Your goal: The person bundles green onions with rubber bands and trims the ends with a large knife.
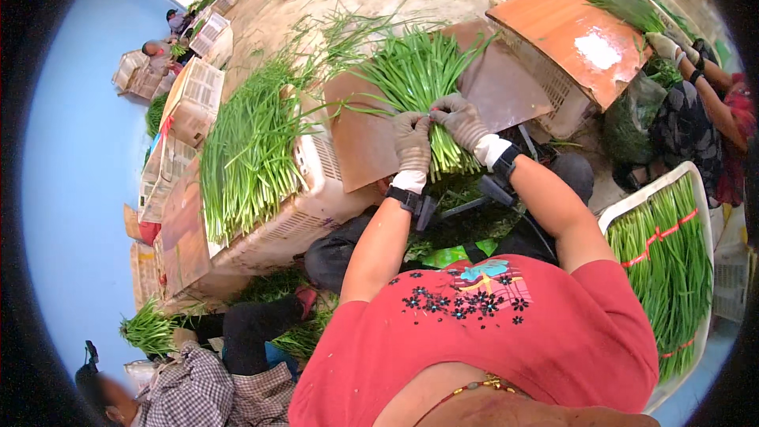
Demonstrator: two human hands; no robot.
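A bunch of long green chives (415,79) lies on a brown cardboard sheet (364,138) in front of me, leaf tips pointing away. My left hand (412,142), in a grey-brown glove, grips the bunch near its pale stem end. My right hand (461,121), gloved the same way, holds the bunch just beside it, the fingers of both hands meeting on top. The stem ends (452,160) hang toward me over the cardboard's edge. Dark bands sit on both wrists.
A big loose pile of chives (249,150) lies on white plastic crates (316,162) to my left. A white crate of tied bunches (672,261) stands at my right. Another person's gloved hand (664,46) works by an orange board (569,35). More people sit at left.
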